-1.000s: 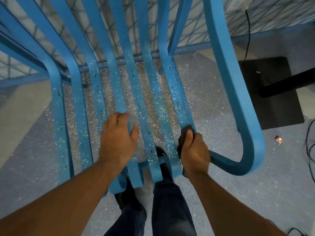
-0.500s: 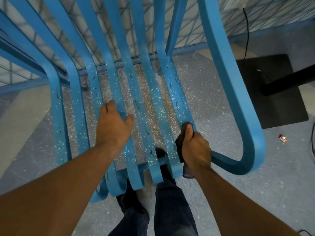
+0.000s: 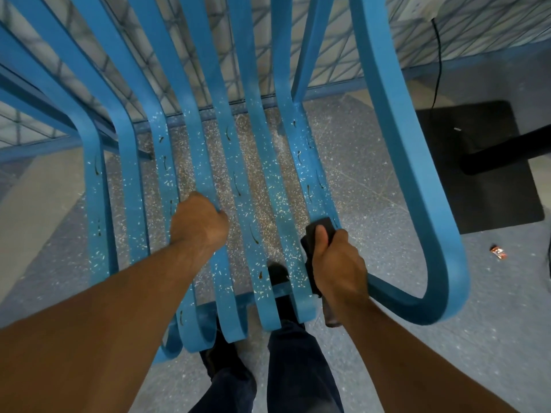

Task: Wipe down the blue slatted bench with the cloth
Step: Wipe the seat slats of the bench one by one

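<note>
A second ago our left hand (image 3: 199,226) lay flat across the seat with its fingers (image 3: 193,201) spread. We have since slid it a little farther away, and the fingers now curl down into the gap, gripping a slat (image 3: 198,162).

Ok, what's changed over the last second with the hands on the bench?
The left hand slid a little further up the seat and went from lying flat to curling its fingers over a middle slat. The right hand stayed put, still gripping the dark cloth against the rightmost narrow slat of the bench.
</note>
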Available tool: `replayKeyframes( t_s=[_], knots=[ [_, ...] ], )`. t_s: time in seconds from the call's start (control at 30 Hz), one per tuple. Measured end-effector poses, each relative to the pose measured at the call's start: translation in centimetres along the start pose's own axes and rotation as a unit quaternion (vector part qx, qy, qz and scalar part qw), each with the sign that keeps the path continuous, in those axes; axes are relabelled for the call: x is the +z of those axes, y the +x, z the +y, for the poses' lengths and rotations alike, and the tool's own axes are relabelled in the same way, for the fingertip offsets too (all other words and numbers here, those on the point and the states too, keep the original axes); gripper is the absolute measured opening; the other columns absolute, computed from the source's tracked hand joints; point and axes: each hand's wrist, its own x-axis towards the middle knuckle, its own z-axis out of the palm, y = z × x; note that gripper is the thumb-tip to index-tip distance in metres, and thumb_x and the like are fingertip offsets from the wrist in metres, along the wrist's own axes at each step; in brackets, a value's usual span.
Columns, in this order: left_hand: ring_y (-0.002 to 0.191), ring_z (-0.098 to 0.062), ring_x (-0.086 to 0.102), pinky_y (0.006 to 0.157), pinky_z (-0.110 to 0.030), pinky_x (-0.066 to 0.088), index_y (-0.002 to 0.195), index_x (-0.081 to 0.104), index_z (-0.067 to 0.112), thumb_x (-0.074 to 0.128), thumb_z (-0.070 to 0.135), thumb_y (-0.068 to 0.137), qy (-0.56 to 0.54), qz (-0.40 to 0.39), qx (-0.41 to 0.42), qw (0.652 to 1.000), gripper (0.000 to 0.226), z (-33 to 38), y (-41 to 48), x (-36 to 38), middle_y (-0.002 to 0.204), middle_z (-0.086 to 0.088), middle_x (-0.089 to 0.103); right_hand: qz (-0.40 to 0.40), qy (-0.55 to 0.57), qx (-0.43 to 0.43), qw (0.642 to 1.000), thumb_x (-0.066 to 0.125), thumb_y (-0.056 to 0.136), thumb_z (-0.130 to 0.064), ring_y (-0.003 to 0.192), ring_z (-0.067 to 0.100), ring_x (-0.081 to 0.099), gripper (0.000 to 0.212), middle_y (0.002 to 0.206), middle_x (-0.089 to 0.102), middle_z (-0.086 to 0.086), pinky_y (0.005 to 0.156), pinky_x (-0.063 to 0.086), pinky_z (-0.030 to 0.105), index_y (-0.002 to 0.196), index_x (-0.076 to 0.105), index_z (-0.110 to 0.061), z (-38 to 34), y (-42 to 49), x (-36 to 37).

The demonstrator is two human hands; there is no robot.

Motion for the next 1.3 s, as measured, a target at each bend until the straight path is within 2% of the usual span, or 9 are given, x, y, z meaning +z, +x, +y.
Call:
replayKeyframes(
  t_s=[0.23, 0.47, 0.53, 0.63, 0.73, 0.93, 1.07, 1.2, 1.3],
  knots=[
    [0.066, -0.019, 0.055, 0.041, -0.023, 0.036, 0.111, 0.051, -0.001, 0.060, 0.016, 0.093, 0.023, -0.016, -0.018, 0.999, 0.027, 0.5, 0.3, -0.2, 0.084, -0.008, 0.056, 0.014, 0.013, 0.001, 1.000, 0.013, 0.094, -0.064, 0.069, 0.022, 0.059, 0.058, 0.071, 0.050, -0.005, 0.061, 0.053, 0.037, 0.100, 0.049, -0.019, -1.0, 1.0, -0.3],
    [0.060, -0.015, 0.048, 0.042, -0.023, 0.034, 0.116, 0.049, 0.000, 0.060, 0.017, 0.092, 0.025, -0.010, -0.008, 1.000, 0.032, 0.1, 0.6, 0.0, 0.072, 0.000, 0.045, -0.016, 0.139, -0.039, 0.989, 0.026, 0.084, -0.070, 0.111, 0.026, 0.060, 0.077, 0.124, 0.061, 0.005, 0.094, 0.052, 0.044, 0.144, 0.037, -0.024, 1.9, -2.8, -0.3],
    [0.061, -0.015, 0.049, 0.042, -0.023, 0.034, 0.116, 0.050, 0.001, 0.061, 0.015, 0.090, 0.024, -0.007, -0.007, 1.000, 0.032, 0.0, 0.7, 0.0, 0.072, 0.000, 0.045, -0.046, 0.110, -0.005, 0.993, 0.023, 0.084, -0.073, 0.097, 0.027, 0.065, 0.073, 0.109, 0.066, 0.006, 0.083, 0.055, 0.043, 0.139, 0.038, -0.028, 1.4, -1.9, -0.3],
    [0.062, -0.016, 0.050, 0.041, -0.022, 0.034, 0.117, 0.050, 0.001, 0.062, 0.014, 0.090, 0.018, 0.001, -0.005, 1.000, 0.033, -0.1, 0.7, 0.2, 0.072, 0.000, 0.046, -0.045, 0.030, 0.027, 0.998, 0.014, 0.080, -0.078, 0.064, 0.015, 0.057, 0.074, 0.075, 0.055, -0.004, 0.055, 0.047, 0.028, 0.105, 0.052, -0.020, -0.1, 0.1, -0.6],
    [0.057, -0.013, 0.045, 0.040, -0.022, 0.031, 0.116, 0.050, 0.001, 0.062, 0.014, 0.090, 0.018, 0.005, -0.008, 1.000, 0.031, -0.4, 1.1, 0.5, 0.071, 0.001, 0.044, -0.036, -0.006, 0.055, 0.998, 0.012, 0.084, -0.078, 0.066, 0.022, 0.056, 0.068, 0.071, 0.050, -0.002, 0.060, 0.046, 0.031, 0.086, 0.049, -0.021, -2.2, 2.7, -0.4],
    [0.071, -0.021, 0.053, 0.043, -0.022, 0.034, 0.117, 0.049, 0.001, 0.061, 0.015, 0.091, 0.025, 0.003, -0.002, 1.000, 0.032, -0.5, 1.2, 0.7, 0.080, -0.003, 0.049, 0.016, -0.002, -0.023, 1.000, 0.026, 0.092, -0.067, 0.077, 0.025, 0.063, 0.058, 0.093, 0.064, 0.004, 0.067, 0.052, 0.038, 0.111, 0.048, -0.017, -2.4, 2.4, -0.1],
    [0.070, -0.020, 0.052, 0.041, -0.022, 0.033, 0.122, 0.046, 0.000, 0.060, 0.019, 0.092, 0.027, 0.005, -0.003, 1.000, 0.038, -0.4, 1.1, 0.6, 0.084, -0.005, 0.051, -0.009, 0.027, -0.048, 0.998, 0.037, 0.092, -0.061, 0.105, 0.027, 0.063, 0.063, 0.123, 0.060, 0.004, 0.086, 0.053, 0.043, 0.141, 0.034, -0.021, 0.4, -1.5, -0.2],
    [0.070, -0.020, 0.052, 0.042, -0.021, 0.033, 0.128, 0.042, 0.000, 0.061, 0.017, 0.092, 0.023, 0.003, -0.005, 1.000, 0.043, -0.3, 1.0, 0.7, 0.082, -0.004, 0.050, -0.035, 0.015, -0.004, 0.999, 0.034, 0.089, -0.068, 0.080, 0.023, 0.064, 0.055, 0.098, 0.066, 0.004, 0.067, 0.055, 0.036, 0.117, 0.042, -0.021, 0.2, -0.5, -0.2],
    [0.067, -0.020, 0.053, 0.041, -0.022, 0.034, 0.127, 0.042, 0.000, 0.062, 0.015, 0.091, 0.021, -0.002, -0.013, 1.000, 0.043, -0.2, 1.1, 0.7, 0.078, -0.003, 0.049, -0.031, -0.017, -0.004, 0.999, 0.032, 0.089, -0.071, 0.063, 0.015, 0.050, 0.052, 0.077, 0.055, -0.005, 0.053, 0.040, 0.028, 0.101, 0.043, -0.022, -1.8, 2.1, -0.2]
  ],
)
